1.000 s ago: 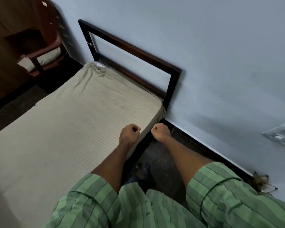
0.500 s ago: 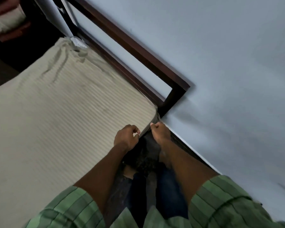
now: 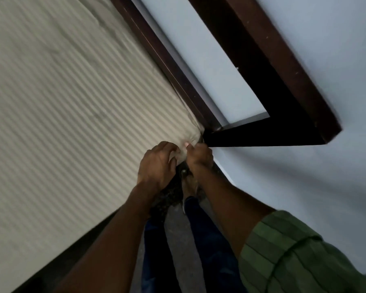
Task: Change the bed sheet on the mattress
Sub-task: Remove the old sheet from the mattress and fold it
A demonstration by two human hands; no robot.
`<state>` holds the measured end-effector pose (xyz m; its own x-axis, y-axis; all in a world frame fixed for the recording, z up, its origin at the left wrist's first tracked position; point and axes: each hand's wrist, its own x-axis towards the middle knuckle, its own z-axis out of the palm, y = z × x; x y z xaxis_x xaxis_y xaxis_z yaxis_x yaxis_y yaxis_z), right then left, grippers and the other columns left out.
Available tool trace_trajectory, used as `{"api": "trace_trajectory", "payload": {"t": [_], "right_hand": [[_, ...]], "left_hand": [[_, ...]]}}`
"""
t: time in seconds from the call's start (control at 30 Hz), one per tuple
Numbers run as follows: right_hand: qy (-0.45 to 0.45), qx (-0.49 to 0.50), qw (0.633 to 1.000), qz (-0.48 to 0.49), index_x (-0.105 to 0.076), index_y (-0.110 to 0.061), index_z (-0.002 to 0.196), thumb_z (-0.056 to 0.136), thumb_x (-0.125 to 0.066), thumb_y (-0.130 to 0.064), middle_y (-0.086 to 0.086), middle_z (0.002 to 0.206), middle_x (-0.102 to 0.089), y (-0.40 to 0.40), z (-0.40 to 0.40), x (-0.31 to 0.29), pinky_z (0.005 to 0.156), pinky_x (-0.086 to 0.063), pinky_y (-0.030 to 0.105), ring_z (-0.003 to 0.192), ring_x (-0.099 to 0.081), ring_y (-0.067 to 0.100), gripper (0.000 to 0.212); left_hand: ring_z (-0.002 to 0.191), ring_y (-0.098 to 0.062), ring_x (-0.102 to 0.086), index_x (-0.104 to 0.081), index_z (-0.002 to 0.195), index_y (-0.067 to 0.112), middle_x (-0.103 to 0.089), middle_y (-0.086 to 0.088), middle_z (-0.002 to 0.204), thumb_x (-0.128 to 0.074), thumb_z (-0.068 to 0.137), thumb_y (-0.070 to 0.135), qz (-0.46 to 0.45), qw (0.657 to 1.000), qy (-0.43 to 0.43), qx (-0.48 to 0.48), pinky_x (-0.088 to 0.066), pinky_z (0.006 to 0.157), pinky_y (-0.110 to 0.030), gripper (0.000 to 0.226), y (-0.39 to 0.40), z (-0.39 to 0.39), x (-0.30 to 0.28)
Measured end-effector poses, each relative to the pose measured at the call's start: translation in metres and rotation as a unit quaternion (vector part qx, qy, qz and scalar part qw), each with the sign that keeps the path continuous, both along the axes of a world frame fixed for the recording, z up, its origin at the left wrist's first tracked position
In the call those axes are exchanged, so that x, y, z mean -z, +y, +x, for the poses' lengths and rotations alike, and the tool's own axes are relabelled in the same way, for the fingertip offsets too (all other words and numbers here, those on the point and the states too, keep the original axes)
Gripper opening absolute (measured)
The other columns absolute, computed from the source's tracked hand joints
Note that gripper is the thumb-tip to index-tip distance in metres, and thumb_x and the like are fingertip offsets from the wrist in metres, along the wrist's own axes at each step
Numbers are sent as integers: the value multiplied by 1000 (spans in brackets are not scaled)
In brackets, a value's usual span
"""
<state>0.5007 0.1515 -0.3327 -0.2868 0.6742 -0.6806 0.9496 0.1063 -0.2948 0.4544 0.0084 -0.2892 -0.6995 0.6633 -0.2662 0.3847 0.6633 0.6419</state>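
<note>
Both hands meet at the bed's near corner. The left hand (image 3: pixel 159 163) curls its fingers into the striped beige bed sheet (image 3: pixel 76 106) at the edge, and the right hand (image 3: pixel 199 156) pinches the same cloth just beside it. The sheet lies stretched over the mattress, its corner bunched against the dark wooden headboard (image 3: pixel 262 81), which stands before a pale blue wall (image 3: pixel 304 187).

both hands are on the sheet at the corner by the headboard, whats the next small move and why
Probably lift and peel that corner up off the mattress, toward the person. Both the left hand and the right hand already pinch the striped sheet where it wraps the corner beside the dark headboard frame, and the rest still lies flat and fitted.
</note>
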Motion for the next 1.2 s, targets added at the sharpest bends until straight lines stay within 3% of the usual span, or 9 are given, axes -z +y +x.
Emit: {"api": "trace_trajectory", "payload": {"t": [0.1, 0.17, 0.3, 0.43, 0.63, 0.73, 0.83, 0.93, 1.2], "right_hand": [[65, 9, 996, 52, -75, -11, 94, 101, -57, -45, 17, 105, -71, -5, 13, 13, 83, -50, 40, 102, -63, 38, 39], [120, 18, 991, 61, -57, -13, 65, 100, -59, -36, 10, 77, -66, -6, 20, 10, 65, -40, 34, 77, -61, 29, 42], [239, -17, 970, -39, -42, -17, 55, 99, -62, -24, -2, 50, -49, -19, 23, -17, 52, -37, 32, 49, -46, 9, 49], [309, -27, 939, -147, -61, -8, 65, 102, -62, -29, 10, 61, -65, -21, 33, -36, 59, -50, 43, 54, -59, 20, 43], [367, 62, 924, -84, -69, -22, 93, 93, -75, -36, -5, 88, -71, -37, 32, -40, 72, -54, 34, 80, -66, 14, 15], [314, 44, 941, -118, -60, -28, 126, 77, -87, -40, -10, 123, -64, -52, 31, -28, 92, -54, 25, 110, -61, 5, 57], [244, 23, 948, -204, -71, -26, 107, 84, -73, -27, -9, 106, -74, -67, 15, -22, 92, -59, 43, 100, -68, 10, 23], [237, 132, 934, -234, -69, -18, 81, 85, -46, -2, 1, 86, -72, -73, -12, -28, 80, -56, 41, 85, -66, 19, 28], [327, 343, 818, -325, -72, -7, 105, 96, -56, -3, 21, 108, -75, -80, -38, -49, 93, -57, 49, 98, -72, 35, 19]], "left_hand": [[105, -22, -62, -62, 122, 20, -64, 2, 121, -67, 83, 11, -6, 999, -43, -29, -54, 85, -43, 40, 6, 17, 25], [111, -22, -55, -57, 130, 20, -57, 0, 128, -71, 81, 18, -27, 998, -50, -23, -52, 91, -42, 52, 9, 28, 35], [101, -23, -55, -54, 128, 20, -59, 0, 119, -70, 85, 27, -38, 997, 0, -63, -48, 81, -39, 47, 20, 36, 36], [73, -22, -60, -55, 97, 24, -61, 7, 84, -53, 94, 27, -13, 993, 1, -117, -42, 59, -35, 5, 18, 27, 17], [97, -27, -73, -75, 119, 13, -77, -10, 111, -56, 75, 4, 94, 966, 83, -224, -50, 86, -31, 48, 8, -16, -24], [85, -19, -72, -77, 110, 18, -79, -5, 95, -55, 78, 9, 128, 955, 92, -251, -48, 76, -28, 41, 9, -54, -40], [90, -16, -72, -76, 110, 23, -78, 0, 97, -56, 80, 16, 105, 980, 28, -167, -53, 77, -31, 37, 13, -55, -29], [101, -19, -70, -68, 119, 33, -76, 6, 108, -69, 87, 25, 36, 989, -10, -144, -55, 81, -37, 33, 9, -43, -8], [118, -23, -59, -56, 136, 11, -63, -4, 125, -51, 103, 47, 71, 945, 30, -318, -45, 100, -48, 49, -49, 22, -5]]}}
